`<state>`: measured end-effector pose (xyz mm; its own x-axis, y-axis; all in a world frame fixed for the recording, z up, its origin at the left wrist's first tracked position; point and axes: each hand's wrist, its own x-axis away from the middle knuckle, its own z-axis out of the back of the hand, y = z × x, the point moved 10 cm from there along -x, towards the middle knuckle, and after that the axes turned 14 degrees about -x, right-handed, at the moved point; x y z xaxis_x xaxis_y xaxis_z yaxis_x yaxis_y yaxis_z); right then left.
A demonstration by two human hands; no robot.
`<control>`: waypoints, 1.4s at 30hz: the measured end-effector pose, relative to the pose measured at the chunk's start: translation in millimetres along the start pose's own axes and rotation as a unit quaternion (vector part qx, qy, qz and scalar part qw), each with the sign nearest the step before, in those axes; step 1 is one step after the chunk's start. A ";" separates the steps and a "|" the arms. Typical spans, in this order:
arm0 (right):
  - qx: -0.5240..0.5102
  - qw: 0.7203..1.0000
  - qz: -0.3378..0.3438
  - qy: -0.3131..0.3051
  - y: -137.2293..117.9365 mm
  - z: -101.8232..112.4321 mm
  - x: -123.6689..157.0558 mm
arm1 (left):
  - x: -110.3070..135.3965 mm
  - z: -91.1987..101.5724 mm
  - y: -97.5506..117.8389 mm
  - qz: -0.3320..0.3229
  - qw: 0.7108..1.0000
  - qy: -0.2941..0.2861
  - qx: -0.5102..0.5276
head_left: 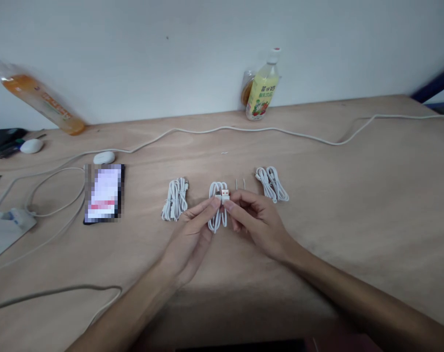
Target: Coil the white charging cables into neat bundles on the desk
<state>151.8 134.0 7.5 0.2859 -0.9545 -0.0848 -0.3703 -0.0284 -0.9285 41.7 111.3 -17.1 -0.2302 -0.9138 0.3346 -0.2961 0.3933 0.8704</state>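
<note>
A coiled white USB cable (215, 226) is held between both my hands, above the middle of the table. My left hand (192, 230) pinches the coil from the left, thumb on top. From the right, my right hand (260, 220) is closed on the same cable, its thumb by the USB plug, which points away from me. Left of them lies a group of tied white cables (175, 199). Two more bundled white cables (272, 184) rest to the right. Two short white twist ties (240, 184) lie just beyond my right hand.
A phone (104, 193) and a white earbud case (104, 157) lie to the left. Along the wall stand a yellow-labelled drink bottle (263, 93) and a leaning orange drink bottle (42, 102). One long white cord (222, 129) runs across the table's back.
</note>
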 end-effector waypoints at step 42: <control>-0.074 0.995 -0.001 0.061 -2.6 14.9 -1.3 | -3.5 2.7 0.1 -0.001 0.999 0.009 0.045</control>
<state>165.5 139.6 4.7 0.1808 -0.9831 -0.0299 -0.4982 -0.0653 -0.8646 40.0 114.9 -19.1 -0.2130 -0.9158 0.3405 -0.3784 0.3986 0.8354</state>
